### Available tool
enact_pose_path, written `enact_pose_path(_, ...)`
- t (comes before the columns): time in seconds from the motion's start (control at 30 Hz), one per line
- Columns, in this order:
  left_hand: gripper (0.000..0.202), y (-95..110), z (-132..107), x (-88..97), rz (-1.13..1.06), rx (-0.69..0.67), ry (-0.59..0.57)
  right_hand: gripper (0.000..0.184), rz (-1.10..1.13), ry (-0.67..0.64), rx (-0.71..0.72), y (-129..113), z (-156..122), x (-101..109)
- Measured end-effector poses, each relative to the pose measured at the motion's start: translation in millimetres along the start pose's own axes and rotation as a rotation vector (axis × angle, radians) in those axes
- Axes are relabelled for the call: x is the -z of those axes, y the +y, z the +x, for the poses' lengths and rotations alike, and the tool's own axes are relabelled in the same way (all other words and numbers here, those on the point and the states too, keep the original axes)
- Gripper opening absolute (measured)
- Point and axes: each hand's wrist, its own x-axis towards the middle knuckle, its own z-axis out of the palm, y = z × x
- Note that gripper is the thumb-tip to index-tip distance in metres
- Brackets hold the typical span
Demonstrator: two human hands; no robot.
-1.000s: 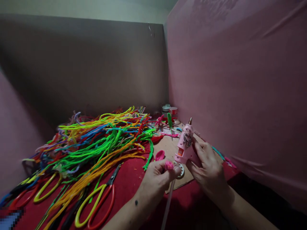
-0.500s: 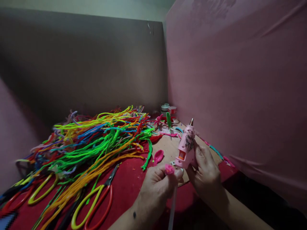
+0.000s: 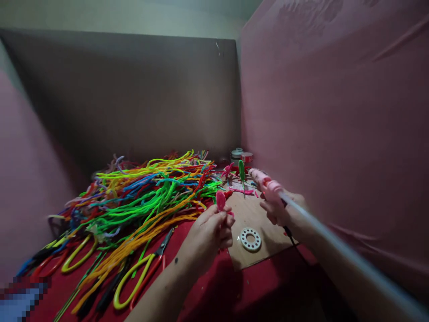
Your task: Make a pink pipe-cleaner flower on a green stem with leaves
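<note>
My left hand (image 3: 208,230) is closed, pinching a pink pipe-cleaner petal (image 3: 220,201) upright between thumb and fingers. More pink shows between its lower fingers. My right hand (image 3: 284,212) grips a pink glue gun (image 3: 263,180), its nozzle end toward the back of the table. A long translucent glue stick (image 3: 321,220) sticks out of the gun's rear, over my right forearm. Below and between the hands, a white disc with holes (image 3: 250,239) lies on a brown board (image 3: 241,258). A green leaf on a stem (image 3: 241,171) stands beyond them.
A large heap of coloured pipe cleaners (image 3: 157,197) spreads over the red cloth (image 3: 201,293) on the left. Scissors with yellow and red handles (image 3: 134,281) lie in front of it. A pink flower (image 3: 228,170) and small jars (image 3: 237,153) are at the back, near the pink wall (image 3: 328,112).
My hands have moved apart. The glue gun has swung from upright to pointing away, with its glue stick toward me. My left hand has shifted left and now holds up the pink petal.
</note>
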Motion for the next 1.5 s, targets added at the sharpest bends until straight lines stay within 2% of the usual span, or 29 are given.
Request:
enact_pose_path(0.1, 0.016, 4, 4, 4.9, 0.108, -0.159, 0.153, 0.019, 0.298, -0.154, -0.145, 3, 2, -2)
enact_pose_path(0.17, 0.023, 6, 6, 8.6, 0.177, -0.227, 0.246, 0.012, 0.459, -0.185, -0.165, 6, -1, -10)
enact_pose_path(0.23, 0.026, 7, 7, 12.9, 0.214, -0.264, 0.282, 0.018, 0.547, -0.205, -0.177, 8, -6, -18)
enact_pose_path(0.4, 0.027, 5, 14, 25.7, 0.204, -0.348, 0.284, 0.023, 0.465, -0.333, -0.179, 6, -7, -25)
enact_pose_path(0.57, 0.022, 5, 23, 38.2, 0.124, -0.435, 0.377, 0.025, 0.349, -0.396, -0.01, 1, 13, -22)
enact_pose_path(0.67, 0.022, 9, 24, 41.6, 0.016, -0.387, 0.412, 0.023, 0.334, -0.391, 0.068, -3, 27, -28)
enact_pose_path(0.83, 0.026, 15, 20, 42.6, -0.045, -0.227, 0.353, 0.025, 0.325, -0.373, 0.121, -1, 40, -42)
enact_pose_path(1.13, 0.021, 13, 21, 44.3, -0.076, -0.075, 0.378, 0.024, 0.284, -0.378, -0.02, 12, 30, -46)
enact_pose_path(1.33, 0.021, 10, 23, 44.0, -0.048, -0.068, 0.344, 0.032, 0.239, -0.452, -0.074, 10, 27, -42)
enact_pose_path(1.5, 0.024, 8, 23, 45.1, -0.002, -0.071, 0.308, 0.043, 0.243, -0.481, 0.061, 3, 29, -42)
